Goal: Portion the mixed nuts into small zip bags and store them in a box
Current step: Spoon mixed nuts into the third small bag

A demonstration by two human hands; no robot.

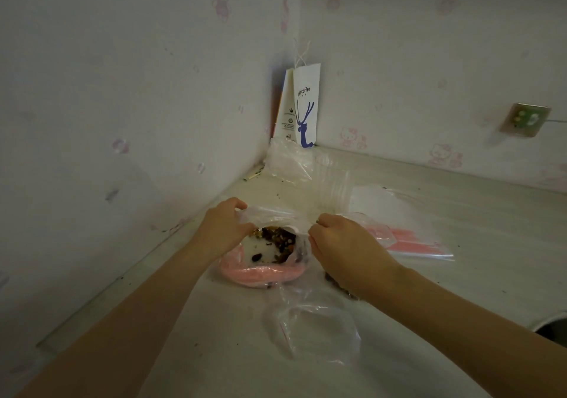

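Head view, mixed nuts [277,238] in clear bag [270,216], between gripping hands [225,225].

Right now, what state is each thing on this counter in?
Nut bag, mouth held open, nuts inside.
Left grip, pinching the nut bag's left edge.
Right grip, pinching its right edge.
Pink container, partly covered by the nut bag.
Small zip bag, empty, lying on the counter.
Zip bag pack, lying flat.
Coffee paper bag, upright in the corner.
Crumpled clear bag, looks empty.
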